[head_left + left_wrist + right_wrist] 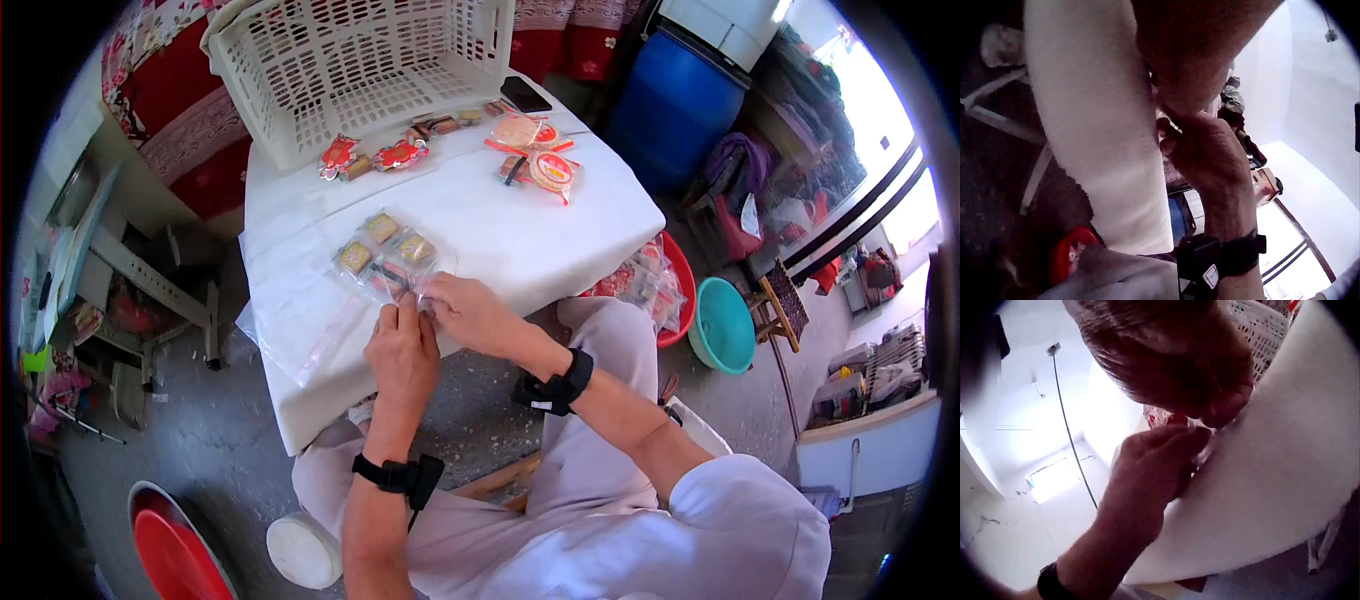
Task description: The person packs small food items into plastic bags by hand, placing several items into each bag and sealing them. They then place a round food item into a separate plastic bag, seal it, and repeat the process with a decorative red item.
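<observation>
A clear plastic bag lies near the front edge of the white-covered table, with several small square packets around its far end. Three show yellowish blocks; a pinkish, dark-striped packet sits closest to the fingers. My left hand pinches the bag's near edge. Beside it, my right hand pinches the same edge, and the fingertips of both hands nearly meet. In the right wrist view a shiny bit of plastic shows between the hands. Bent fingers hide most of the held edge.
Another flat clear bag lies at the table's left front. Red-printed packets and round-labelled ones lie farther back, near a white plastic basket and a phone. A red basin of packets stands right of the table.
</observation>
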Demonstrator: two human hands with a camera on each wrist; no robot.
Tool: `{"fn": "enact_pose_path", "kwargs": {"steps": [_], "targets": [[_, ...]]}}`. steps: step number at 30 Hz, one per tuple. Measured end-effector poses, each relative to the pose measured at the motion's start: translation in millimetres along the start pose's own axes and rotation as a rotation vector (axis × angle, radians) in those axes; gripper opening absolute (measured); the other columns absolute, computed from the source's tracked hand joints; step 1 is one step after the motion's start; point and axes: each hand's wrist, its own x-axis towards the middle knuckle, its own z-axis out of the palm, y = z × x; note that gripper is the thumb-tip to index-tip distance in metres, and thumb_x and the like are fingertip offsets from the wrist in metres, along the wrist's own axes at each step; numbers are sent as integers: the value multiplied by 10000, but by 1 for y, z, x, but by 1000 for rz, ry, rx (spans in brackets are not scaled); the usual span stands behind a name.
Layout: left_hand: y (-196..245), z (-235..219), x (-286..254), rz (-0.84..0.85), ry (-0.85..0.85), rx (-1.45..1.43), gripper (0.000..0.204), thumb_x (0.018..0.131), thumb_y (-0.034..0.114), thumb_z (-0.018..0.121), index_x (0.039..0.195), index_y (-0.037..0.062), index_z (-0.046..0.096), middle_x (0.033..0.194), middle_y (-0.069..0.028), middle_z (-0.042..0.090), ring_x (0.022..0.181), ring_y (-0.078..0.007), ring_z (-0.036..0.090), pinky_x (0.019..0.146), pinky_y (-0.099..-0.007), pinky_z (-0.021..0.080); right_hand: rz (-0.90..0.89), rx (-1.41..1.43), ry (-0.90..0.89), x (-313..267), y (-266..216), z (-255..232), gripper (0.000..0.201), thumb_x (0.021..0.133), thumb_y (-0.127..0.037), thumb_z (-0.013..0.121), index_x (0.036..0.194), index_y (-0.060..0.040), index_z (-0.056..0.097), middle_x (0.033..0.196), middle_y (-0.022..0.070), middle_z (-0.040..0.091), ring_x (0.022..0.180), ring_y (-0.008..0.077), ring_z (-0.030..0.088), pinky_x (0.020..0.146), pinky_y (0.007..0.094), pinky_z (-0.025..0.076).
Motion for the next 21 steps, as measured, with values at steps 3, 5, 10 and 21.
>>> {"fn": "enact_pose_path", "kwargs": {"steps": [3,5,10,21], "targets": [[3,-5,-1,32,-9,20,313,806,98,618,1105,20,566,800,-130,542,676,-320,581,545,-406,448,72,34,34,-9,-9,-21,135,787,-98,544,866,7,574,812,184,598,724,348,599,647,406,476],[5,-7,-2,23,-40,29,297,799,100,622,1079,17,568,814,-131,533,717,-315,580,564,-407,457,139,-19,47,-10,-11,-34,156,797,-102,561,892,18,591,799,168,615,687,291,600,629,366,477],[0,-6,-2,14,-50,23,246,799,102,620,1025,12,583,836,-134,544,729,-315,585,572,-413,462,160,-148,241,2,-6,-45,152,798,-103,598,875,26,623,757,132,628,628,217,587,600,315,470],[1,-8,1,-29,-4,-51,235,771,141,661,977,41,607,852,-126,570,720,-313,598,561,-409,472,73,-125,255,-1,-23,-25,149,774,-103,634,892,-12,617,756,109,597,664,256,598,609,342,481]]}}
